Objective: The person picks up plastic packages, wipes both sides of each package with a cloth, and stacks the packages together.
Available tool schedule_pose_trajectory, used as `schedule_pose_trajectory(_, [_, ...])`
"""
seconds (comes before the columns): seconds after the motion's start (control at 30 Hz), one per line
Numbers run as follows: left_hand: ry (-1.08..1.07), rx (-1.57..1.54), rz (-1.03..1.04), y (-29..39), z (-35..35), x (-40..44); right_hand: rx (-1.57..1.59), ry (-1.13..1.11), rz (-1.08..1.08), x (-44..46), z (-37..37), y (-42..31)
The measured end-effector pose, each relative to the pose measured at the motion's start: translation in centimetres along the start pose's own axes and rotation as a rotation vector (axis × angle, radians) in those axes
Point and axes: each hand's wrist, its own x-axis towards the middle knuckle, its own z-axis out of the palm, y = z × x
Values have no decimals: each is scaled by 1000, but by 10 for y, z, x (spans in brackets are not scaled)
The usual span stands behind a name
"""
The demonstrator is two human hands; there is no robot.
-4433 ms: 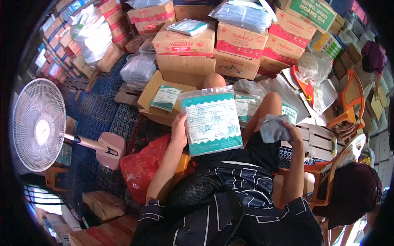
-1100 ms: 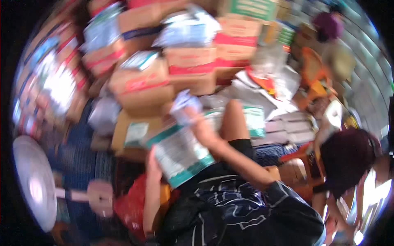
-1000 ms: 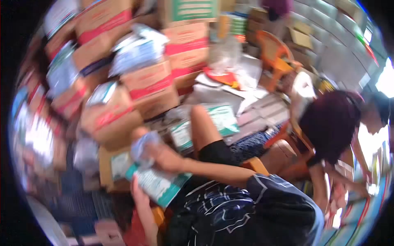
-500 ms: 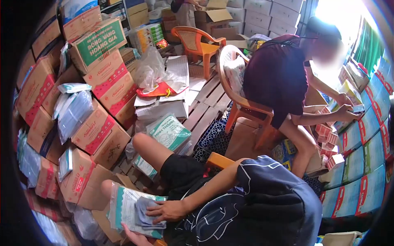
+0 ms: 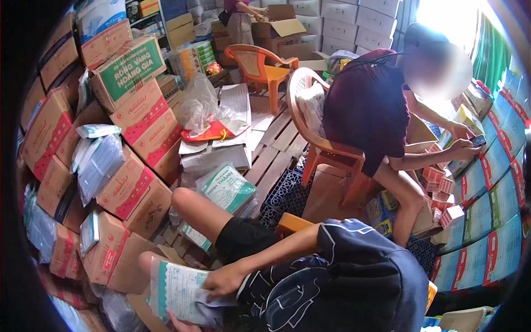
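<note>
A clear packet with teal wavy bands and a white printed middle lies over my lap at the lower left. My left hand grips its bottom edge, mostly cut off by the frame. On the packet's right side, my right hand presses a grey-blue cloth, with its fingers bent over it. More teal and white packets lie in plastic beyond my raised knee.
Cardboard cartons are stacked at the left. A co-worker sits on an orange-brown chair, holding a phone. Another person stands at the back near an orange chair. Blue cartons line the right.
The view has swung right, bringing the seated co-worker into full sight. My right hand has moved onto the packet with the cloth, and lately slid slightly toward its right edge.
</note>
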Motion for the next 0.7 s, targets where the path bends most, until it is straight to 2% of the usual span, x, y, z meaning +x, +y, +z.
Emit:
schedule_pose_trajectory(0.07, [-295, 224, 361, -20, -32, -6, -15, 155, 52, 21, -11, -20])
schedule_pose_trajectory(0.1, [-270, 96, 235, -17, -18, -8, -36, 227, 78, 32, -12, -25])
schedule_pose_trajectory(0.17, [-180, -156, -11, 1, 34, -19, -95, 386, -134, 50, -11, -23])
schedule_pose_trajectory(0.2, [-102, -287, -120, 8, 33, -31, -179, 449, -272, 60, -12, -17])
schedule_pose_trajectory(0.27, [-105, -123, -82, 1, 7, -11, -390, 502, -250, 70, -9, -4])
schedule_pose_trajectory(0.3, [-87, -9, -19, -6, -8, -8, -496, 508, -330, 77, -8, 13])
schedule_pose_trajectory(0.33, [-53, 55, 20, -14, -22, -7, -596, 427, -304, 81, -9, 25])
schedule_pose_trajectory(0.37, [-67, -277, -125, 4, 14, -10, -708, 365, -265, 85, -3, 35])
schedule_pose_trajectory(0.4, [-34, -246, -80, 0, 12, -4, -688, 288, -221, 86, 3, 48])
schedule_pose_trajectory(0.43, [11, -343, -93, -5, 6, -2, -739, 224, -216, 83, 10, 54])
schedule_pose_trajectory(0.53, [100, -267, -16, -1, 11, -7, -798, 40, 40, 59, 34, 48])
schedule_pose_trajectory(0.7, [115, -278, 2, 11, 23, -9, -684, -97, 107, 13, 44, 17])
